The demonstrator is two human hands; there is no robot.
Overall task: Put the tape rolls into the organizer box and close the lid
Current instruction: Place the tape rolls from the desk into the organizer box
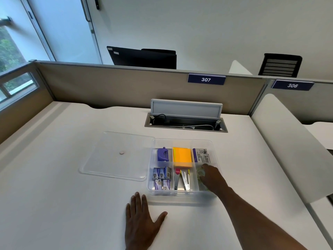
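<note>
A clear plastic organizer box [183, 194] stands open on the white desk. Its clear lid [115, 156] lies flat on the desk just left of it. My right hand [211, 177] reaches into the box's near right compartment, over a clear tape roll [200, 173] that shows beneath the fingers; another roll seems to lie nearer the front wall, mostly hidden by the hand. Whether the fingers grip a roll is unclear. My left hand [141, 221] rests flat on the desk, palm down, fingers spread, in front of the box's left corner.
The other compartments hold a purple hole punch [163, 154], orange sticky notes [182, 157], small staple boxes [162, 177], staple removers [182, 179] and a packet [201, 155]. An open cable hatch [185, 121] sits behind the box. Grey partitions enclose the desk.
</note>
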